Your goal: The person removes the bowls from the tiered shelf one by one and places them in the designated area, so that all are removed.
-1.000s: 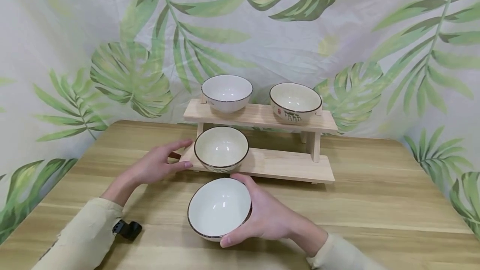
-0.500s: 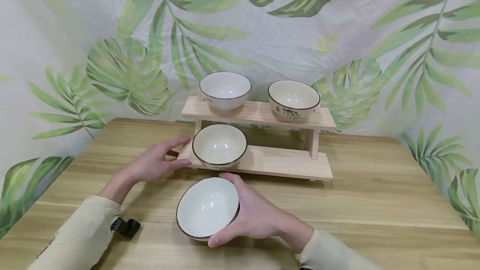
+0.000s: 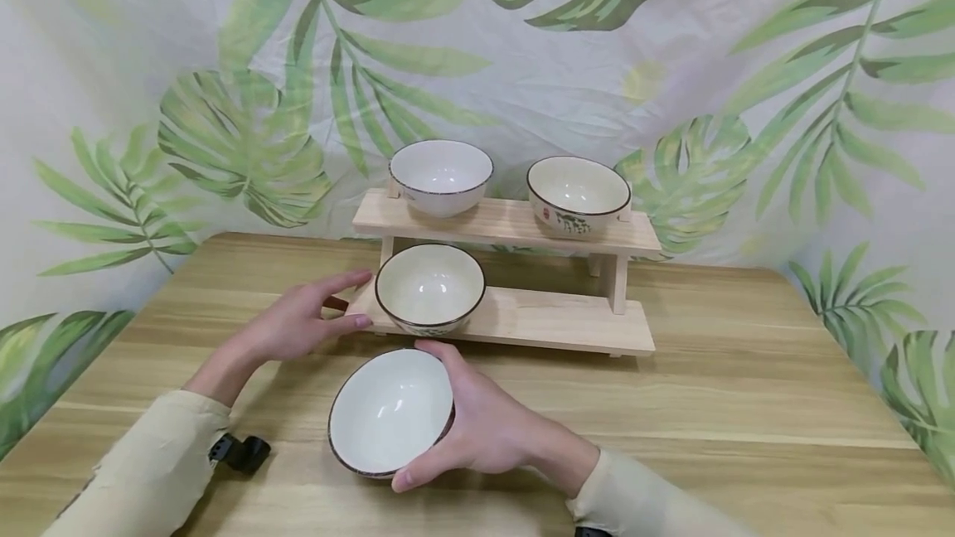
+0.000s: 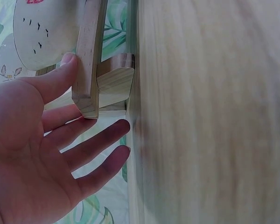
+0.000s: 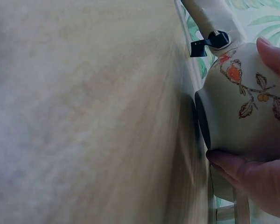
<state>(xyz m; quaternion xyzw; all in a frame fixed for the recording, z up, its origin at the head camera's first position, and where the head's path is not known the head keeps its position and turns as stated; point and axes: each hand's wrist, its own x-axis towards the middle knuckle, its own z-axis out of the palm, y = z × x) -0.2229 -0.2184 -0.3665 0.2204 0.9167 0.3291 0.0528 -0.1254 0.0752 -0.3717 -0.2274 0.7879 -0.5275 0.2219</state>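
My right hand (image 3: pixel 488 421) grips the right side of a white bowl (image 3: pixel 388 417) with a dark rim, thumb at the near side and fingers at the far side. In the right wrist view this bowl (image 5: pixel 252 109) shows a red-and-brown branch pattern, its foot close above the table. My left hand (image 3: pixel 298 321) holds the left end of the lower board of a two-tier wooden stand (image 3: pixel 552 317), its ring and little fingers extended free in the left wrist view. A cream bowl (image 3: pixel 430 288) stands on that board, just right of this hand.
On the stand's upper board are a white bowl (image 3: pixel 442 176) at left and a cream bowl (image 3: pixel 579 195) with a green-and-red pattern at right. A wooden table (image 3: pixel 716 421) bears the stand. Behind it hangs a leaf-print cloth (image 3: pixel 552 98).
My right hand has carried the white bowl leftward in front of the stand. My left hand keeps its place at the stand's end. The head view has shifted slightly.
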